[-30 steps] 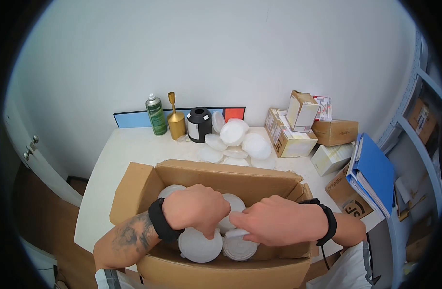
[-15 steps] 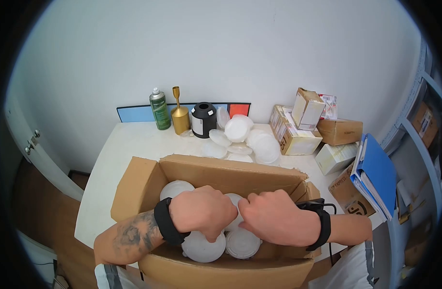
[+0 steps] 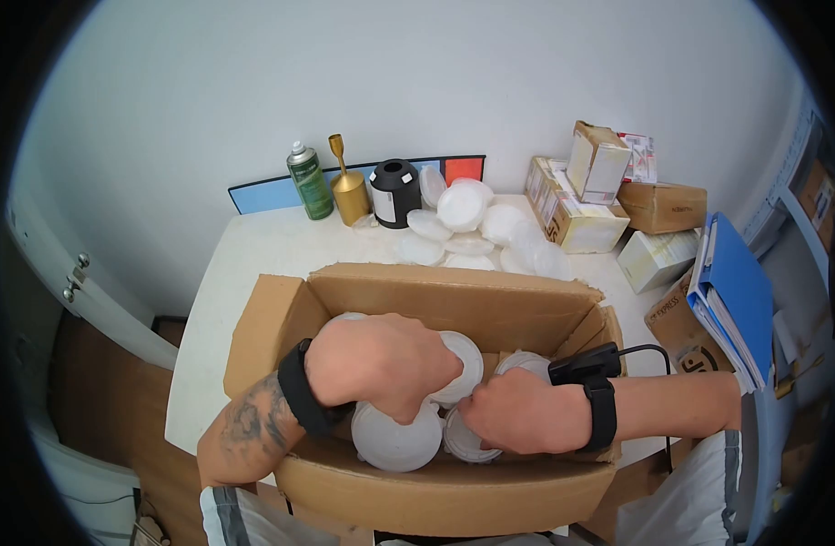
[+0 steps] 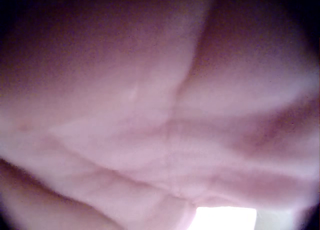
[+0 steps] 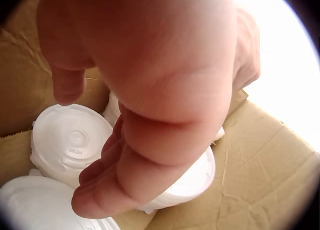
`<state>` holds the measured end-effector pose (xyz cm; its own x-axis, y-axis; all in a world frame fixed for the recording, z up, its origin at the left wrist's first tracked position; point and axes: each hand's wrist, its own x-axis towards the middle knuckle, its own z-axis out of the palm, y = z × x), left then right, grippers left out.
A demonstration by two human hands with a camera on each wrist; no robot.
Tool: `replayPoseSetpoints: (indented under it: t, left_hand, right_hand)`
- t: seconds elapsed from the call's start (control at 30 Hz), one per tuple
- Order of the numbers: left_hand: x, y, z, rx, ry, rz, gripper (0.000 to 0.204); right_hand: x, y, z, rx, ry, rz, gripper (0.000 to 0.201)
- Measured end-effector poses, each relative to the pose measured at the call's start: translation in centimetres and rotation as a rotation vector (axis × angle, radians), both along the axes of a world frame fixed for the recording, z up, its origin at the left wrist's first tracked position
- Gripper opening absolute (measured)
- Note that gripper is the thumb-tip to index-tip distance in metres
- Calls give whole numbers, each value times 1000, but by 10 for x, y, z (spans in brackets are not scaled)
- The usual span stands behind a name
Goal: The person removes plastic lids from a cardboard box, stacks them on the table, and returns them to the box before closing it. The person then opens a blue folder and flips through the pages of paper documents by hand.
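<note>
Inside the open cardboard box (image 3: 454, 282), several round white plastic lids (image 3: 397, 437) show, at least some of them on tubs. My left hand (image 3: 381, 359) is over the left half of the box, its fingers curled inward and its thumb pointing down at the edge of the front lid. Its palm (image 4: 150, 115) fills the left wrist view, so I cannot tell whether it holds anything. Further right, my right hand (image 3: 524, 411) reaches down among the tubs, fingers loosely bent. In the right wrist view its fingers (image 5: 115, 180) overlap a tub (image 5: 192, 182), with a lid (image 5: 72, 137) beside them.
A heap of translucent plastic lids (image 3: 463, 207) lies behind the box on the white table (image 3: 208, 318). At the back stand a green spray can (image 3: 310, 187), a gold candlestick (image 3: 350, 198) and a black canister (image 3: 394, 196). Stacked cartons (image 3: 576, 214) and a blue binder (image 3: 745, 291) are on the right.
My right hand has moved apart from the left and lower into the box. Another lid now shows beyond it. The head view has tilted down, shifting the scene upward.
</note>
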<state>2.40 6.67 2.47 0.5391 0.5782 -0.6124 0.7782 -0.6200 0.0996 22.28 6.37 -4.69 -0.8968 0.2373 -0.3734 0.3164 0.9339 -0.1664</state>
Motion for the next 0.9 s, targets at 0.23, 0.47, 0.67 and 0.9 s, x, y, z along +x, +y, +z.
replayPoseSetpoints:
  t: [0.23,0.47,0.67,0.9]
  left_hand:
    - [7,-2,2,-48,55,6,31]
    - [-5,6,18,-72,-143,-43,23]
    - [-11,24,14,323,-1192,459,31]
    - [-3,9,9,704,-799,308,34]
  right_hand:
    - [1,2,-3,-37,27,43,29]
    - [3,4,-17,196,189,8,9]
    - [7,1,-14,199,180,27,8]
    - [-2,2,-11,120,63,6,6]
